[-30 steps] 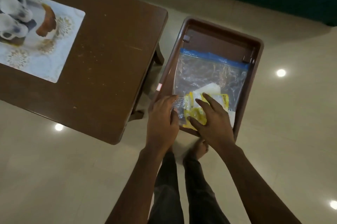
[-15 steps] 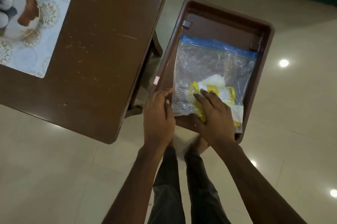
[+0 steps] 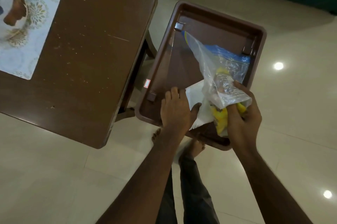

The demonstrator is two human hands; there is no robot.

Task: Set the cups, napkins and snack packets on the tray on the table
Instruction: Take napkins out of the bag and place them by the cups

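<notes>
Right fingers (image 3: 240, 87) curl and pinch the near end of the clear zip bag (image 3: 211, 67), the thumb clamping yellow snack packets (image 3: 221, 119) against the palm of the right hand (image 3: 244, 118). The bag's near end is raised, its blue strip end low in the tray (image 3: 164, 56). Left fingers (image 3: 174, 95) are straight and close together, and with the left hand (image 3: 175, 112) thumb they press a white napkin (image 3: 196, 94) onto the tray's near end. The tray is just beside the brown desk (image 3: 91, 59), not on it, above the tiled floor (image 3: 54, 178). A placemat (image 3: 27, 37) lies on the desk's far left.
</notes>
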